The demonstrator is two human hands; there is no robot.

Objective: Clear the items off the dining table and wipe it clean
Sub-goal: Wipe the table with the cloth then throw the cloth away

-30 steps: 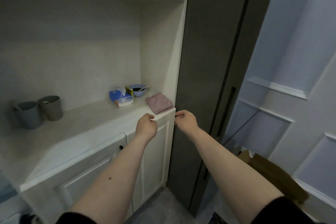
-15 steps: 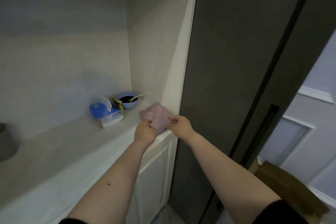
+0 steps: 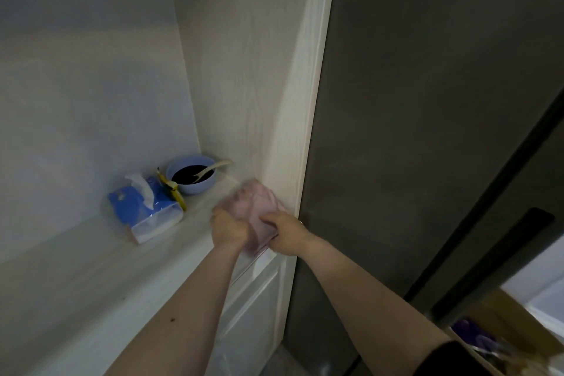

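Head view | both hands reached the pink cloth (image 3: 256, 207) at bench (image 3: 91, 278) right end since 1.0 s ago | left hand (image 3: 229, 227), right hand (image 3: 285, 232): fingers pinching cloth | wiping tool secured; table wipe pending.

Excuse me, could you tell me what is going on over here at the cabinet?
A person stands at a white sideboard counter with both hands on a pink cloth that lies at its right end. The left hand and right hand each grip the cloth's near edge. Behind it sit a blue tissue pack, a banana peel and a blue bowl holding dark contents and a spoon.
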